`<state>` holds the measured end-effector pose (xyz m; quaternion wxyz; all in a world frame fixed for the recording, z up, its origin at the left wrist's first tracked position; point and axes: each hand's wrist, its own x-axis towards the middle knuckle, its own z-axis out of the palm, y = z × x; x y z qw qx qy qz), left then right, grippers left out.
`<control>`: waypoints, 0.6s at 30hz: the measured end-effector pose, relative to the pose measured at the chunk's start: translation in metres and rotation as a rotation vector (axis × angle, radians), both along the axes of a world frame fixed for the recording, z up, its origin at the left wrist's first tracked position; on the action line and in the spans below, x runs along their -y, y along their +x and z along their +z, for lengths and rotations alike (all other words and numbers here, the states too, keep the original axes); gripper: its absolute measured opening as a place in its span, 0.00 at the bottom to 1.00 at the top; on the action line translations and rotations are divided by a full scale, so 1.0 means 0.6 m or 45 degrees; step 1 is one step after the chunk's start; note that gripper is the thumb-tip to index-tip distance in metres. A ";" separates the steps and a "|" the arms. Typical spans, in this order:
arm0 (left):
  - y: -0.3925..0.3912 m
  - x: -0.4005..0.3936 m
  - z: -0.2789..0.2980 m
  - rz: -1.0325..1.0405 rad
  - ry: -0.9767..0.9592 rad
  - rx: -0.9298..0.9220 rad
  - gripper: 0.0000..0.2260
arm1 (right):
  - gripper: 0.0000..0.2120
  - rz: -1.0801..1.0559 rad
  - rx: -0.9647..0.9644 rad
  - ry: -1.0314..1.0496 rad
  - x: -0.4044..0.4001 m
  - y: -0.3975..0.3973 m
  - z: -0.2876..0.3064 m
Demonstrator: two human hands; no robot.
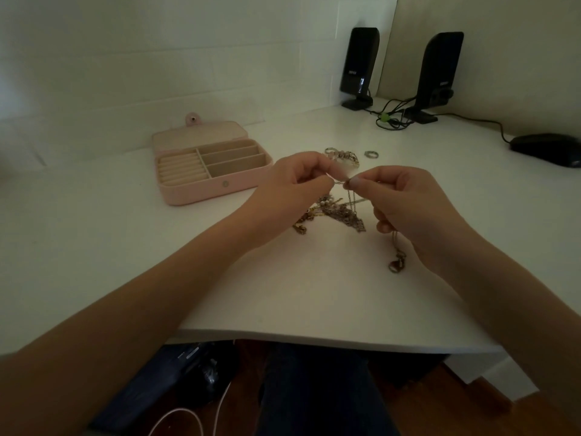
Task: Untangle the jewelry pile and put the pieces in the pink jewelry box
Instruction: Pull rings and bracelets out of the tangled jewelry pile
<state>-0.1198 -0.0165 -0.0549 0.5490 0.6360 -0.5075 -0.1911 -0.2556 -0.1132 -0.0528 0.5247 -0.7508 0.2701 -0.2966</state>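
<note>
Silver chain (351,196) pinched between left hand (294,180) and right hand (405,202) above the jewelry pile (330,214) mid-worktop (314,294), strand hanging down into the tangle; pink jewelry box (210,166) open toward the back left edge, nearer the left hand.

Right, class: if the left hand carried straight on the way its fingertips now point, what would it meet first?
The left hand points rightward at the right hand. Both pinch the same thin chain, fingertips nearly touching, so it would probably meet the right hand's fingertips first, though depth between them is unclear from this single view.
</note>
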 end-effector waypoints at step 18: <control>0.001 -0.001 0.001 0.101 -0.020 0.028 0.06 | 0.09 -0.015 -0.013 -0.386 -0.004 0.003 -0.005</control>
